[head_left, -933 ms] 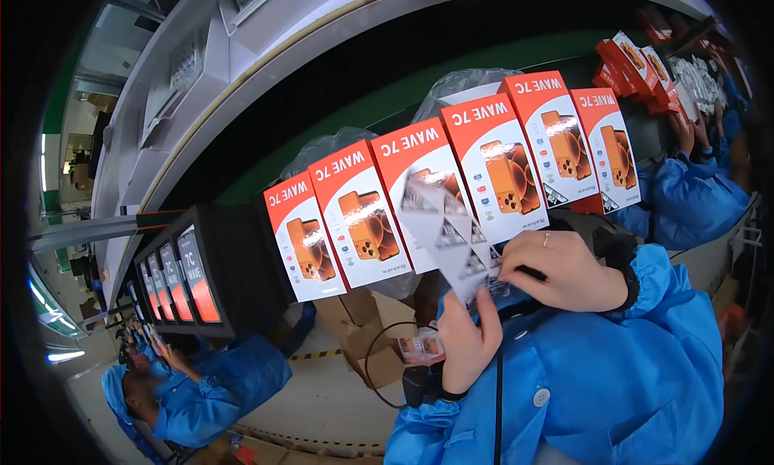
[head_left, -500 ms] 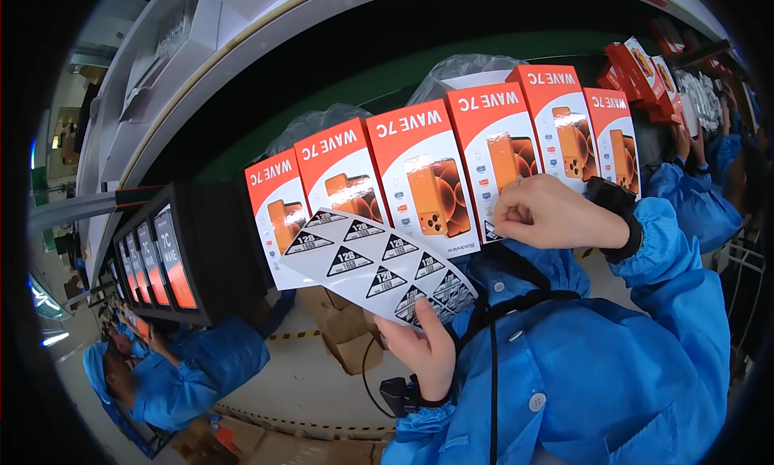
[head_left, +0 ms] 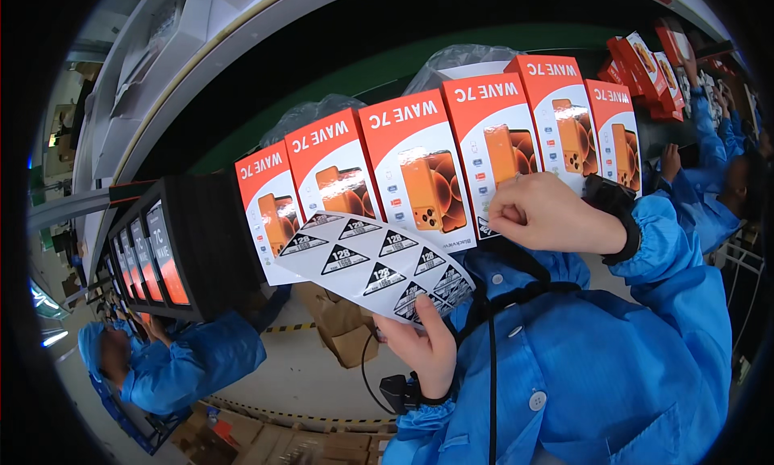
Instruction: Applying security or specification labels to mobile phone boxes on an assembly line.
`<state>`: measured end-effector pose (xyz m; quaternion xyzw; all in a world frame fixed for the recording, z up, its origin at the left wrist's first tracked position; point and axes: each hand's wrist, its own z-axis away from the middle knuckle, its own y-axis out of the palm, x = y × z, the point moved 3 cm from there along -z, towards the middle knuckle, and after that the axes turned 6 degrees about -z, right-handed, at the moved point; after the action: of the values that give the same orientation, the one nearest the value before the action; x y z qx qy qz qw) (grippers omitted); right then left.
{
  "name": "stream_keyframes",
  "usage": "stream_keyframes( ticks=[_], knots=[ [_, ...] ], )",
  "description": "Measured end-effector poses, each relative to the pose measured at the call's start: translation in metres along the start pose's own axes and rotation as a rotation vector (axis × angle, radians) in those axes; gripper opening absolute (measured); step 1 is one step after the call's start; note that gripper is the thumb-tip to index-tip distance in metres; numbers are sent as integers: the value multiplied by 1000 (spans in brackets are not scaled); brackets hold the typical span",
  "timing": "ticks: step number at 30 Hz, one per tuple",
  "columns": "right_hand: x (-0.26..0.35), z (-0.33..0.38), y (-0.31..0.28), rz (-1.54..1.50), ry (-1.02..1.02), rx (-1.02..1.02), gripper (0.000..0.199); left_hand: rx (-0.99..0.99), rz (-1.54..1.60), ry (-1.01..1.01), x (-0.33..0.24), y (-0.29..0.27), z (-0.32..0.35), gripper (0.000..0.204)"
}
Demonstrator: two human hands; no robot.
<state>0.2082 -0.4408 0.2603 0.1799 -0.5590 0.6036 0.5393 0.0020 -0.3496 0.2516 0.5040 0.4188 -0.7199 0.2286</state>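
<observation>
Since the left hand (head_left: 419, 344) pinches just one end of the sticker sheet (head_left: 372, 263), it could snag the boxes (head_left: 407, 134); right hand (head_left: 552, 215)'s curled, can't tell if holding anything.

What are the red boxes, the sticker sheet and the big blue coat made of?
Boxes: probably glossy coated cardboard, with crisp edges and bright shine. Sticker sheet: looks like thin, smooth paper or plastic film; it bends slightly in the left hand. Blue coat: seems synthetic cloth, faintly shiny with creases.
</observation>
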Motion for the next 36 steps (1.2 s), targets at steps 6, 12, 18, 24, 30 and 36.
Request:
stream_keyframes(
  ticks=[6,12,18,24,30,36],
  knots=[
    [10,13,-1,-386,30,65,36,38,269,-62,-7,10,5,35],
    [6,40,17,-852,-90,-127,22,185,489,84,-12,22,21,27],
    [31,50,13,-284,-492,-314,18,150,483,101,-10,25,27,15],
    [42,48,32,-328,-541,-185,17,176,447,-7,-3,10,27,15],
    [58,25,48,-510,-297,-51,13,258,309,168,-3,-21,-1,18],
    [79,2,55,-416,-279,43,12,186,-310,420,-12,-50,-22,21]
  ],
)
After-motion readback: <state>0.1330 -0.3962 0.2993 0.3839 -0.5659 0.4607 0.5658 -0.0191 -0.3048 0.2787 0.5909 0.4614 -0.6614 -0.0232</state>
